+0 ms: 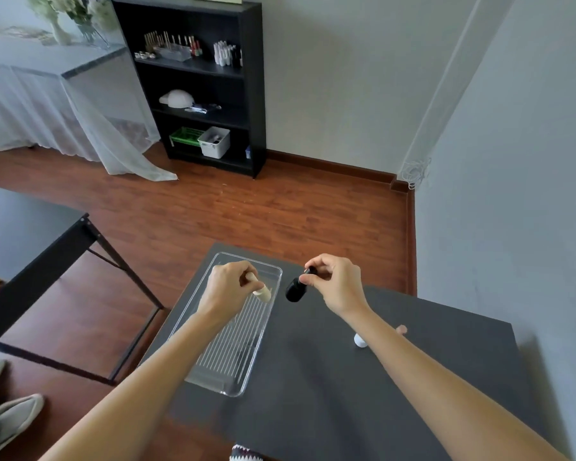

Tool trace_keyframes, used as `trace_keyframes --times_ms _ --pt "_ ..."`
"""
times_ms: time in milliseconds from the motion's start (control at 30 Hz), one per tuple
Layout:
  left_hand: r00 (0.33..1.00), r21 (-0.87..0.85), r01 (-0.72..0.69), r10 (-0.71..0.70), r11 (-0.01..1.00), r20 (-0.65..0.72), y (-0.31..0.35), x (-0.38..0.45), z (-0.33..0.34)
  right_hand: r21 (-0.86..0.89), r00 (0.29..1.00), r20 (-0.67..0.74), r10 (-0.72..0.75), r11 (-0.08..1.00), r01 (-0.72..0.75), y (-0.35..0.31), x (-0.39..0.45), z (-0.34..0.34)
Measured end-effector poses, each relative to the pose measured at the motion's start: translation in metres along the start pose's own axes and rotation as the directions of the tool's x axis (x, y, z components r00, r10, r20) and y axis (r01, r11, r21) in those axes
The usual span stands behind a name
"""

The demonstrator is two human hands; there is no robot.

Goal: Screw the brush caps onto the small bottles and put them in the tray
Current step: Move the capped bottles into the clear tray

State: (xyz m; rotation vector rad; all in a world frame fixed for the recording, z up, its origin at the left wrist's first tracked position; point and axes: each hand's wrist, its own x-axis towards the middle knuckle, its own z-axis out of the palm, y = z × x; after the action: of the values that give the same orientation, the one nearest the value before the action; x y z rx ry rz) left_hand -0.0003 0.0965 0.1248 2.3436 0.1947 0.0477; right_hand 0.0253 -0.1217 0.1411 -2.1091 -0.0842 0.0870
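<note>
A clear plastic tray with a ribbed floor lies on the dark table. My left hand hovers over the tray's far end, shut on a small cream bottle that points down to the right. Just right of the tray, my right hand pinches the cap of a small black bottle, which hangs tilted above the table. A small white bottle stands on the table, partly hidden behind my right forearm, with a pinkish piece beside it.
The table's left edge runs close beside the tray, with wood floor beyond. A second black table stands to the left. A black shelf unit with bottles and bins stands against the far wall. Shoes rest on the floor at lower left.
</note>
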Motion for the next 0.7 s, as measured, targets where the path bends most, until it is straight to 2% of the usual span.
trace_keyframes --times_ms 333,467,700 --pt "0.980 0.037 -0.028 0.020 0.999 0.198 -0.053 0.079 0.012 -0.138 0.993 -0.007 0.116 0.984 -0.116 0.011 0.061 0.097" --pt "0.964 0.070 -0.061 0.040 0.996 0.263 -0.062 0.095 0.020 -0.206 0.989 0.001 0.147 0.968 -0.144 0.018 0.069 0.113" --pt "0.941 0.107 -0.130 0.088 0.986 0.327 -0.064 0.108 0.033 -0.321 0.993 0.020 0.120 0.941 -0.108 0.033 0.071 0.128"
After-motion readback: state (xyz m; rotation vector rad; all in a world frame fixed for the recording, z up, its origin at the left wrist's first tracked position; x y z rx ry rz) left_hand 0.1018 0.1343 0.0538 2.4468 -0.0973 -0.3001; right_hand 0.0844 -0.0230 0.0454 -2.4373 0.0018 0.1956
